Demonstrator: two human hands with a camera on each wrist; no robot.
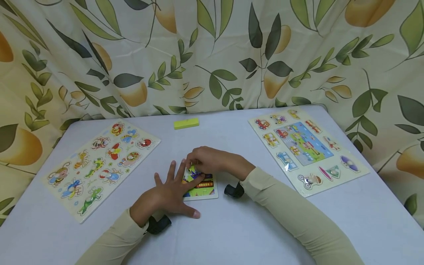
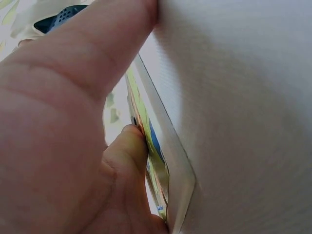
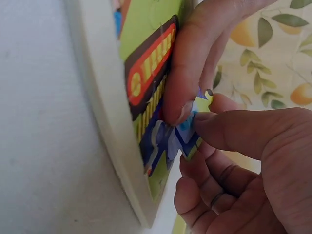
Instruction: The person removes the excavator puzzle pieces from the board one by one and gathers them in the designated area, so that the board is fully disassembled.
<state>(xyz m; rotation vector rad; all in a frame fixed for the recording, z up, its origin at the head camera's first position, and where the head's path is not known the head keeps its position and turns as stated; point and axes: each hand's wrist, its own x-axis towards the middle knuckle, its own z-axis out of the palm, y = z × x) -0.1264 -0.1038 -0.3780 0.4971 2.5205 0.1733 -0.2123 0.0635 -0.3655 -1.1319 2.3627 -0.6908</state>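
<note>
A small jigsaw puzzle (image 1: 209, 192) in a pale tray lies at the middle of the table, with bright green, orange and dark printing. My left hand (image 1: 168, 195) is spread beside and over it, the fingers straight. One left finger rests across the puzzle and the thumb lies on the cloth by its near edge. At the far side of the puzzle my right hand (image 1: 210, 160) pinches a puzzle piece (image 3: 191, 142) printed in blue, purple and green. That piece is tilted up from the board in the right wrist view. My hands hide much of the puzzle's left and far parts.
To the left lies an insect picture board (image 1: 124, 171) with several shaped pieces. A vehicle picture board (image 1: 275, 151) lies to the right. Behind the puzzle is a yellow-green block (image 1: 186, 123). A leaf-patterned curtain (image 1: 218, 55) hangs behind the white-covered table.
</note>
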